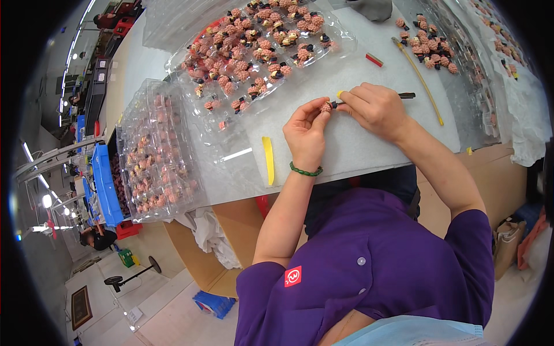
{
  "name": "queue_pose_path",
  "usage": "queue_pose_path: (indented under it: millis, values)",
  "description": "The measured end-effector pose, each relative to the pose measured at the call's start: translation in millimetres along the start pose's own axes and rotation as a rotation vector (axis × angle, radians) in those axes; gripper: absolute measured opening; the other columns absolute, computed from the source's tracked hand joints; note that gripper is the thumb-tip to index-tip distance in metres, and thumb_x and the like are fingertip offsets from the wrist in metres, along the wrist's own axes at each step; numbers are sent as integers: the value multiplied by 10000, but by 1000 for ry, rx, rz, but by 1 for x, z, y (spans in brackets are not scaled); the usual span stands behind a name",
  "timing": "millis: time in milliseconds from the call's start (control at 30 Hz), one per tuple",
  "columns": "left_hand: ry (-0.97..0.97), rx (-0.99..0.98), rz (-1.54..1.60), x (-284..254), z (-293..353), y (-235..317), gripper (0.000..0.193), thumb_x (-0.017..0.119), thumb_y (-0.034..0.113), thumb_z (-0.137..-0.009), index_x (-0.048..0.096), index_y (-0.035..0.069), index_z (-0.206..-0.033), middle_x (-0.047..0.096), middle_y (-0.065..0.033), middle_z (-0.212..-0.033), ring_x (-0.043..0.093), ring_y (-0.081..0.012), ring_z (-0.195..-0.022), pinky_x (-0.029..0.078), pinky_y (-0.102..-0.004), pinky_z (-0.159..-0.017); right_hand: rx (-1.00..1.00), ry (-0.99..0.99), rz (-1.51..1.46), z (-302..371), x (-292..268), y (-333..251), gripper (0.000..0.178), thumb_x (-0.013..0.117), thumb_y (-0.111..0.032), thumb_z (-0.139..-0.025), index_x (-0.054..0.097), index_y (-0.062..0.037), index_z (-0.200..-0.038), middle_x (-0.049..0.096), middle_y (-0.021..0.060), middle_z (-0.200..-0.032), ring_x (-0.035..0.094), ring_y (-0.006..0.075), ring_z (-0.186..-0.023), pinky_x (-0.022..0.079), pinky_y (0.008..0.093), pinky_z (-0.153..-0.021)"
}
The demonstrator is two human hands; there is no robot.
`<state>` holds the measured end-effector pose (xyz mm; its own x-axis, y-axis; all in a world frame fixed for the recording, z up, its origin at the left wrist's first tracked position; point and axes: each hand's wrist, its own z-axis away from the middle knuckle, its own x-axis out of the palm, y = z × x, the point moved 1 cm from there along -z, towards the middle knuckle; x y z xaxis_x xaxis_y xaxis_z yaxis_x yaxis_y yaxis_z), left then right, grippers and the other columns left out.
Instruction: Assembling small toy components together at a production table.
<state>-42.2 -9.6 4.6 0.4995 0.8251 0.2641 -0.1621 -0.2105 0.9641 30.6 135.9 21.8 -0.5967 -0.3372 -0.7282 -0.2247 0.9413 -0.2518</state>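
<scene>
A small figurine with a bumpy pink top [326, 108] is pinched between the thumb and fingers of my left hand [306, 134], which wears a green beaded bracelet. My right hand [376, 111] grips a slim black pen-like tool [407, 96], its back end sticking out to the right. Something yellow covers one fingertip of that hand. Both hands meet over a white work sheet [352, 150]. Dark material lies between the figurine and my right fingers; I cannot tell whether it is the tool's tip or the figurine's base.
Beyond my hands lies a clear plastic tray [343, 36] full of similar figurines. More filled trays [158, 155] are stacked at the left. A loose figurine pile [430, 46] sits far right, near a thin yellow stick [420, 79], a small red-green block [374, 60] and a yellow strip [268, 160].
</scene>
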Motion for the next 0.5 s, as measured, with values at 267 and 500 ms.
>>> queue_pose_path:
  millis: [267, 500]
  values:
    - [-7, -5, -3, 0, 0, 0, 249, 545, -131, -771, 587, -60, -1006, 621, -102, -978, 594, -130, -876, 485, -237, -803, 29, -24, -9, 1, 1, 0, 234, 694, -170, -682, 607, -33, -850, 553, 44, -675, 558, 188, -592, 445, 305, -504]
    - [-2, -10, -1, 0, 0, 0, 256, 548, -132, -767, 588, -58, -1008, 622, -100, -974, 595, -129, -872, 484, -234, -801, 66, -26, -31, 2, 2, 0, 235, 693, -167, -686, 607, -30, -857, 557, 51, -679, 564, 195, -598, 448, 309, -504]
